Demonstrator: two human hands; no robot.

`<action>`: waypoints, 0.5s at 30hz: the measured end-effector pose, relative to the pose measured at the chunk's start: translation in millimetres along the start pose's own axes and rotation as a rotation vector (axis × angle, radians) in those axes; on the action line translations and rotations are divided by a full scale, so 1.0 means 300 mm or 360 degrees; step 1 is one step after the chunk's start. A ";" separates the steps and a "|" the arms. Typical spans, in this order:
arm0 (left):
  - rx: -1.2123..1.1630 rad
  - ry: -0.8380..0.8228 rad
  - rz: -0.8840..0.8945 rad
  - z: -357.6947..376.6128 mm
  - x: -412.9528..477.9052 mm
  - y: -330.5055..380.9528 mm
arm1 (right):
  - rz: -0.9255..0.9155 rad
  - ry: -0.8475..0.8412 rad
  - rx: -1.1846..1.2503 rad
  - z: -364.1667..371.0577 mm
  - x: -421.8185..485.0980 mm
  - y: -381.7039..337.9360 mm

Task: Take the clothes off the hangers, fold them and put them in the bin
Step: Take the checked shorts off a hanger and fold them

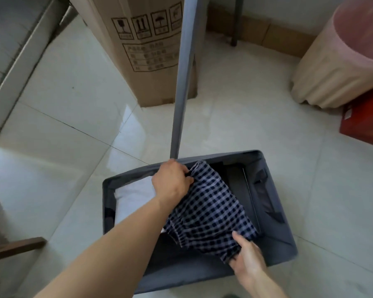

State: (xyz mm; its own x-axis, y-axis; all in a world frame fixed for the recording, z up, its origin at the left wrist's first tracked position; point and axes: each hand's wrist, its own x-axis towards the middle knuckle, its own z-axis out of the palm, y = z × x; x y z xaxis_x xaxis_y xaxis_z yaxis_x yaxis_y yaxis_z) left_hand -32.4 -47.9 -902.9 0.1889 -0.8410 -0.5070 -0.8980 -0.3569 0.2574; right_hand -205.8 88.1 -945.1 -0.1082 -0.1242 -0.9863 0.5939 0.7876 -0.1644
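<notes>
- The left hand [170, 181], at the end of a bare forearm that reaches in from the lower left, is nearest; its fingers are curled tight on the far edge of the checked garment [209, 207], close to the bin's far rim.
- The pale glossy tiled floor [73, 108] takes up most of the view.
- A tall cardboard box [142, 50] stands on it at the top, printed with 4 handling symbols.
- The grey fabric bin [285, 246] sits open on the floor below the box.
- A beige waste basket [332, 78] with a pink liner stands at the upper right, well apart from the bin.
- The navy-and-white checked garment is stretched between the 2 hands over the bin's opening, bunched along its near side. Whether it touches the bottom cannot be told.
- A grey pole [184, 72] runs down in front of the box and ends just beside the left hand.
- A white folded garment [134, 194] lies inside the bin at its left end, partly under the left forearm.
- A red box [366, 117] lies by the waste basket at the right edge.
- The right hand [249, 262] clamps the garment's near corner, thumb on top and fingers curled beneath, over the bin's near right corner.
</notes>
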 end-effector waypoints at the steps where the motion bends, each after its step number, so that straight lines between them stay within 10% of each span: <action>1: 0.0025 0.0005 0.0007 0.013 0.009 0.029 | 0.0018 -0.0008 0.0041 0.005 0.017 -0.003; 15: -0.0108 -0.0016 -0.0051 0.324 0.148 0.132 | 0.0156 -0.0093 0.0208 0.075 0.292 0.014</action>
State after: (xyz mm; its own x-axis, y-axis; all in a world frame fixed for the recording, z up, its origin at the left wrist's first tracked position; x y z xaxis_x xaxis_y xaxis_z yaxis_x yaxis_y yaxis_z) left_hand -98.1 -59.7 -995.2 0.2132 -0.8247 -0.5239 -0.8625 -0.4107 0.2956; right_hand -194.8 67.0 -1032.3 -0.0004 -0.0889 -0.9960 0.6984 0.7128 -0.0639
